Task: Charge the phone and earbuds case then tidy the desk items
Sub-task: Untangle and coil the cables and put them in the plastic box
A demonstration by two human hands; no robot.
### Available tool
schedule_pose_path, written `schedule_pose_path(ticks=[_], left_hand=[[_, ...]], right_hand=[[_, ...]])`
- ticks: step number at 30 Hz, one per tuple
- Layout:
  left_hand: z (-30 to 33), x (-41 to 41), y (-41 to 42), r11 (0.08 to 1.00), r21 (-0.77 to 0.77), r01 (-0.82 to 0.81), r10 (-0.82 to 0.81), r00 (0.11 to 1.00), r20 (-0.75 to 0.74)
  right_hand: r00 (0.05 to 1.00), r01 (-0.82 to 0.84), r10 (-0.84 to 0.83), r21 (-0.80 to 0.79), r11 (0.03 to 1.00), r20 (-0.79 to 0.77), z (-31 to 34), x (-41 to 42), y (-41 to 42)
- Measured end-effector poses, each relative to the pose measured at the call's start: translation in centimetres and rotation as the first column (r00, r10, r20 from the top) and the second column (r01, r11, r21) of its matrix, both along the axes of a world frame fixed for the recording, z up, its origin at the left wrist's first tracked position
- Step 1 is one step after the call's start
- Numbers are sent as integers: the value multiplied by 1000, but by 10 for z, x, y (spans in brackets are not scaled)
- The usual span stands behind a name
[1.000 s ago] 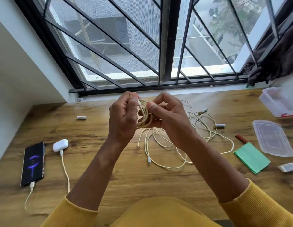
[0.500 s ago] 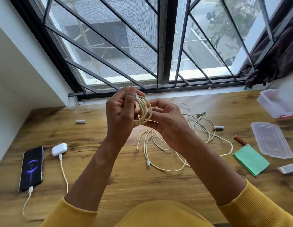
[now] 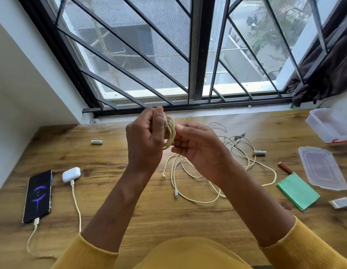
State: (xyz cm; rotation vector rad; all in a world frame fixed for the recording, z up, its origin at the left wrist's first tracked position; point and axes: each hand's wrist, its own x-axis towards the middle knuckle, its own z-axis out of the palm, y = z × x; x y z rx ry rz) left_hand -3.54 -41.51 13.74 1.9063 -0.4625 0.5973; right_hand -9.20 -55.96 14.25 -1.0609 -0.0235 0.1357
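Phone (image 3: 38, 196) and earbuds case (image 3: 71, 174) lie plugged in at the bench's (image 3: 130, 214) left, so tidying has begun: the left hand (image 3: 144, 141) grips a coiled cable (image 3: 169, 132) to keep its loops, while the right hand (image 3: 197, 146) seems to pinch it too.

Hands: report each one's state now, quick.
Left hand: closed, gripping the coiled cable.
Right hand: fingers curled round the same coil, holding it.
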Motion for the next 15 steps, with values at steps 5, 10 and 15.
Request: schedule_pose_path(ticks=[5,10,15], left_hand=[[-1,-1,2,997,66,-37,35,999,21],[1,-5,-3,998,62,-6,8,1000,-27],[0,-8,-8,976,-193,104,-152,955,-254]], right_hand=[[994,107,-108,-60,992,-14,5,0,3],[988,146,-141,-90,985,60,1,4,5],[992,71,-68,-25,997,109,-2,6,-2]])
